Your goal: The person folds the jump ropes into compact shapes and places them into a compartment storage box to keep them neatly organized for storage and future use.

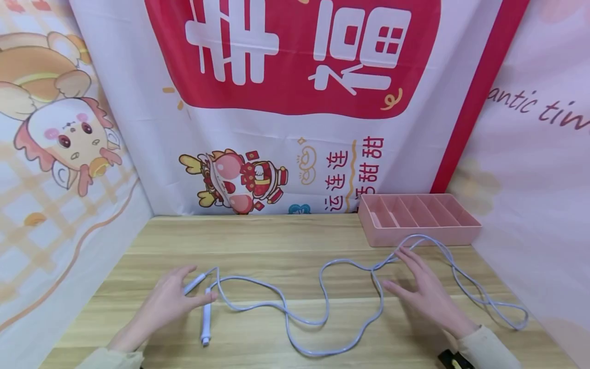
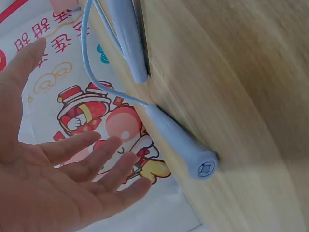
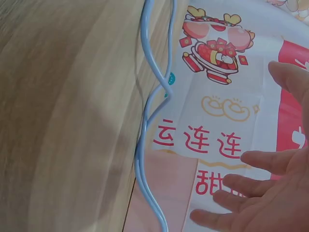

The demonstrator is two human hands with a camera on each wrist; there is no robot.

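Observation:
A light blue jump rope lies in loose loops on the wooden table, its cord crossing itself in several places. Both handles, a near handle and a far handle, are at the left end. My left hand hovers by them with fingers spread; in the left wrist view its palm faces the handle with a gap between. Over the cord's right part is my right hand, fingers extended and apart. In the right wrist view nothing is in its grasp, and the twisted cord runs past it.
A pink divided box stands at the back right, with the cord looping close before its front wall. Printed cloth hangs behind the table and along both sides. A small black object shows by the right sleeve.

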